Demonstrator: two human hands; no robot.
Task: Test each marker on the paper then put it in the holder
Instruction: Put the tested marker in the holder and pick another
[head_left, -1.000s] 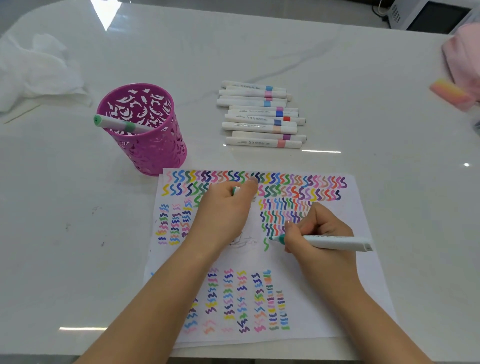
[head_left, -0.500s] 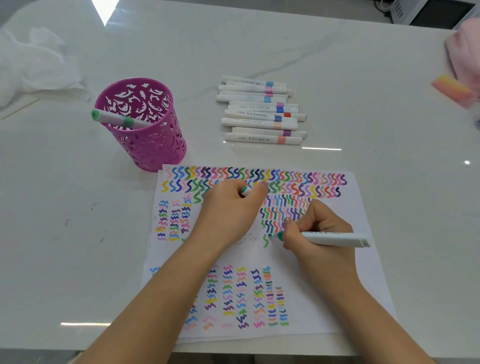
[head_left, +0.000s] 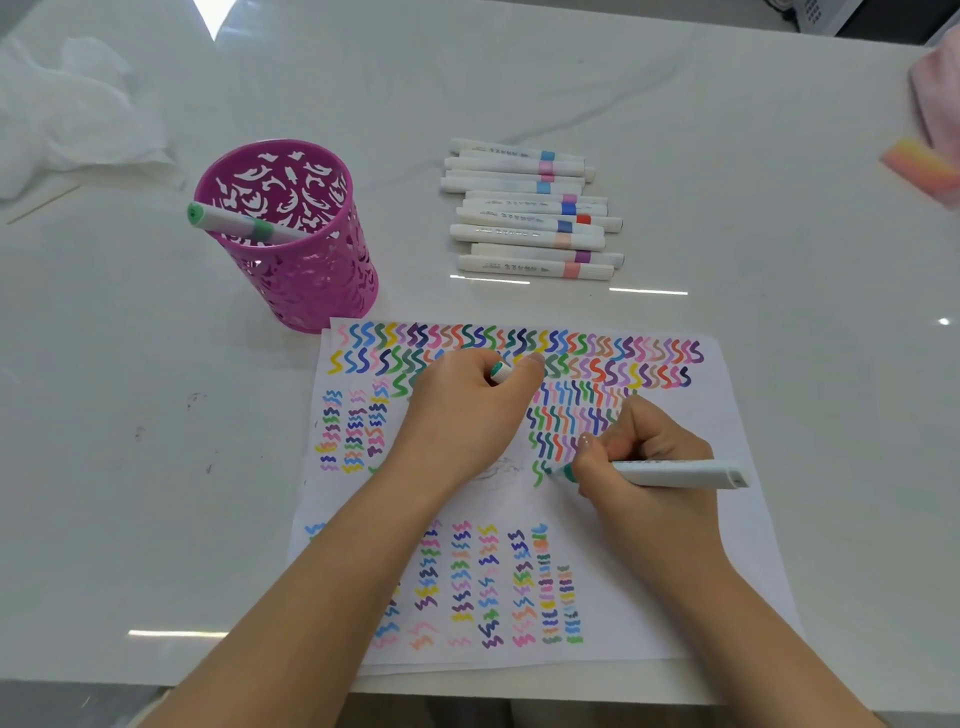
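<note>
While the white marker with the teal tip (head_left: 675, 474) is gripped by the right hand (head_left: 644, 467), its tip is pressed on the white sheet of paper (head_left: 727, 545), just beside a small green squiggle near the middle. The fingers and thumb of that hand are curled tight round the front of the marker, and its back end is pointed off to the right. The paper is covered with rows of wavy lines in many colours and is laid flat on the shiny white table (head_left: 156, 467). The left hand (head_left: 467, 410) is rested on the paper, and a small white cap with a teal end (head_left: 500, 371) is pinched between its thumb and curled fingers. The pink metal holder with cut-out shapes (head_left: 311, 280) is stood upright right by the top left corner of the paper. One white marker with a green cap and green band (head_left: 234, 223) is leaned inside it, with its end poked out over the rim to the left. A bunch of white markers with coloured bands (head_left: 530, 208) is laid side by side on the table beyond the paper, to the right of the holder. A crumpled white tissue (head_left: 67, 104) is seen at the far left, and an orange and pink block (head_left: 919, 166) at the far right.
</note>
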